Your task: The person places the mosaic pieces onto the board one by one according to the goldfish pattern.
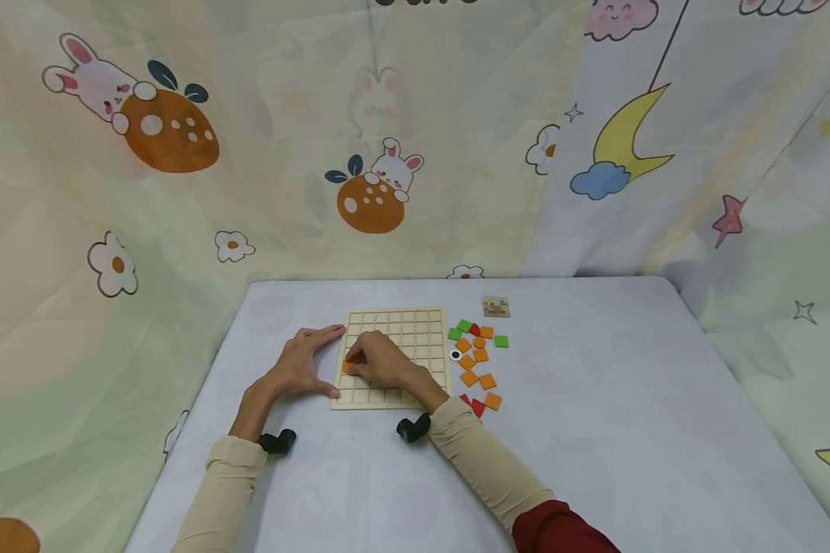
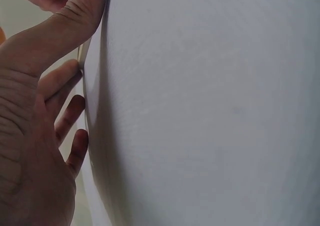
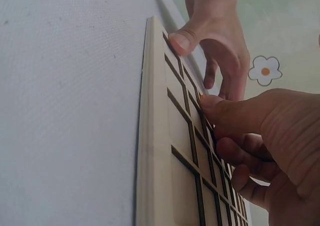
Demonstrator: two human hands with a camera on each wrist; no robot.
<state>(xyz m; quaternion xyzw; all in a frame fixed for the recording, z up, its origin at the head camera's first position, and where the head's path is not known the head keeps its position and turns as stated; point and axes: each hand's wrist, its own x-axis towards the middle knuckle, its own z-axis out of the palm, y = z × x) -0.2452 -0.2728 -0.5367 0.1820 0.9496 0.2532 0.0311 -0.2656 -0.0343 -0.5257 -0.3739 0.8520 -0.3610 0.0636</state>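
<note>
A pale wooden grid board (image 1: 422,326) with raised square cells lies flat on the white table. My right hand (image 1: 382,362) reaches over it and pinches a small orange tile (image 1: 346,367) between thumb and fingertips, at a cell in the left column. In the right wrist view only a sliver of orange shows at the thumb tip (image 3: 212,101); the rest is covered by the fingers. Spread wide, my left hand (image 1: 296,367) rests along the board's left edge, its thumb at the near left corner and its index fingertip farther up that edge.
Right of the board lie loose orange squares (image 1: 487,381), green squares (image 1: 501,341), red triangles (image 1: 479,408), an orange disc (image 1: 479,342) and a black-and-white round piece (image 1: 455,355). A small patterned card (image 1: 496,306) lies behind them. Printed cloth (image 1: 283,192) hangs behind the table.
</note>
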